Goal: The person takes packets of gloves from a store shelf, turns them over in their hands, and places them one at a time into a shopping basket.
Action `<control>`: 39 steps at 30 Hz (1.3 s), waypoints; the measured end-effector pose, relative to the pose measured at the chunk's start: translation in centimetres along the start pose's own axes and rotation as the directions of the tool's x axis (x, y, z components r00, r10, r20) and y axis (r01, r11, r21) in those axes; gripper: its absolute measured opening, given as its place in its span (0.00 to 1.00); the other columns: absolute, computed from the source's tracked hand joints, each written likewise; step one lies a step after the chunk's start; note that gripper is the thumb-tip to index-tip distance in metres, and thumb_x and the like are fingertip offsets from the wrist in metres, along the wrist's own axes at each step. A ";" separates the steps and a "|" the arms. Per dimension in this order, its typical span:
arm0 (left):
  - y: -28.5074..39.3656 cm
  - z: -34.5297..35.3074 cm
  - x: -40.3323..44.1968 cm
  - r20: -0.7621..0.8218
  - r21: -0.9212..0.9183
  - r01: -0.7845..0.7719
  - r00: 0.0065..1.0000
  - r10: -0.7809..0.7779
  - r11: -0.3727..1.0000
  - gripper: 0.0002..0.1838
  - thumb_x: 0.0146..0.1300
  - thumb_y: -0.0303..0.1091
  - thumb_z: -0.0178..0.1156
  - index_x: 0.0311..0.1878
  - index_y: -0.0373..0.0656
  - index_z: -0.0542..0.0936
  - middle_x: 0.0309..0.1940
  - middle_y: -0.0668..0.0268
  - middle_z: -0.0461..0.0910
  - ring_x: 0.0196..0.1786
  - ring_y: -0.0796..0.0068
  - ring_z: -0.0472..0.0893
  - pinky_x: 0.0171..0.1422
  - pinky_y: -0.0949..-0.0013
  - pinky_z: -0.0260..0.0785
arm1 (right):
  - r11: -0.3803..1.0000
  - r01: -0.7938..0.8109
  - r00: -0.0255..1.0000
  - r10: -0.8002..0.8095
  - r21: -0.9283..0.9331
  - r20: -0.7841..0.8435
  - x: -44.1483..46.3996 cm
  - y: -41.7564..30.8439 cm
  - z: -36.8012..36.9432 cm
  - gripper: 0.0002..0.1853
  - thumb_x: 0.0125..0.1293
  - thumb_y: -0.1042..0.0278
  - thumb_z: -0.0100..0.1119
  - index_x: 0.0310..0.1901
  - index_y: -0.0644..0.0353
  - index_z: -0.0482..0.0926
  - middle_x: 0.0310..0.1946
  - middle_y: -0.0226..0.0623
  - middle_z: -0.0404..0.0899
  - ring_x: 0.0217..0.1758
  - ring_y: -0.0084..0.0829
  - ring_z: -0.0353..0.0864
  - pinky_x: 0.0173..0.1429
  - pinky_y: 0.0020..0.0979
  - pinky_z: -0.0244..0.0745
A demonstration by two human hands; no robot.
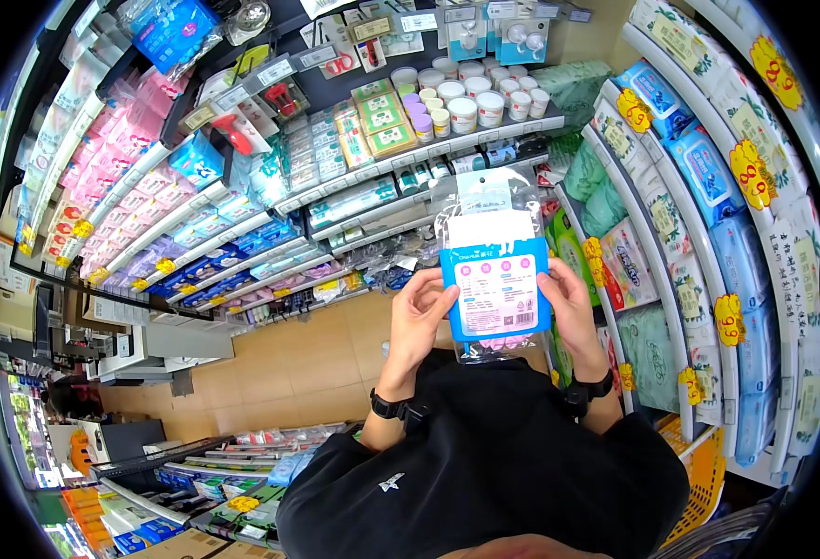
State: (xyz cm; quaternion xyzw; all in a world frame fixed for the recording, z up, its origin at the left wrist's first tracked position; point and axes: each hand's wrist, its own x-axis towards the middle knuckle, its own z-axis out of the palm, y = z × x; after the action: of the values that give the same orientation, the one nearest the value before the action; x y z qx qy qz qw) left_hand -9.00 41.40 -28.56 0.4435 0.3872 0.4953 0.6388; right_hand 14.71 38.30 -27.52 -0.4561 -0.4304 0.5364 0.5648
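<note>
Between my two hands is a clear plastic hang-hole packet [498, 293], held upright by its sides. Its blue-bordered back label carries pink round icons, small print and a barcode, and something pink shows at the bottom. My left hand [422, 307] grips the left edge, thumb on the label and fingers curled behind. At the right edge, my right hand [570, 303] pinches the packet, with its thumb in front. What exactly lies inside the packet is hidden by the label. Dark bands circle both wrists.
Ahead, a shelf holds white tubs [463, 114] and green boxes [382, 114]. Pink packs [116, 144] fill the left shelves. Close on the right stand shelves with blue wipe packs [703, 172] and yellow price tags [752, 174]. A yellow basket [703, 484] is low at right; tiled floor [284, 359] lies left.
</note>
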 end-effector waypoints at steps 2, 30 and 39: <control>0.1 0.2 -0.1 -0.004 -0.018 -0.002 1.000 0.002 1.000 0.13 0.69 0.27 0.65 0.54 0.35 0.78 0.43 0.65 0.85 0.39 0.83 0.84 0.40 0.79 0.74 | 1.000 -0.004 1.000 0.004 0.001 -0.006 -0.1 0.2 -0.2 0.10 0.76 0.72 0.52 0.53 0.66 0.77 0.45 0.35 0.84 0.46 0.18 0.81 0.51 0.22 0.75; -0.6 -0.6 -0.2 -0.019 0.010 -0.015 1.000 0.015 1.000 0.12 0.69 0.25 0.64 0.54 0.35 0.78 0.43 0.65 0.85 0.39 0.85 0.83 0.40 0.80 0.74 | 0.997 0.029 0.999 -0.027 -0.071 0.039 -0.2 0.1 -1.0 0.09 0.73 0.76 0.56 0.51 0.69 0.78 0.43 0.36 0.84 0.46 0.19 0.82 0.52 0.22 0.75; -0.6 -0.4 -0.3 -0.010 0.007 -0.010 1.000 0.010 1.000 0.12 0.71 0.25 0.61 0.55 0.34 0.77 0.46 0.62 0.85 0.40 0.84 0.83 0.41 0.79 0.74 | 0.998 0.021 0.999 -0.019 -0.064 0.034 -0.5 -0.1 -1.2 0.12 0.72 0.77 0.57 0.54 0.70 0.77 0.44 0.36 0.84 0.47 0.21 0.83 0.54 0.23 0.76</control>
State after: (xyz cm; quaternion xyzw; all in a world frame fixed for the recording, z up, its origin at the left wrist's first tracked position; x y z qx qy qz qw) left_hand -9.30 41.11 -29.22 0.4452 0.3896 0.4995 0.6329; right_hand 15.88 37.78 -27.68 -0.4607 -0.4614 0.5242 0.5478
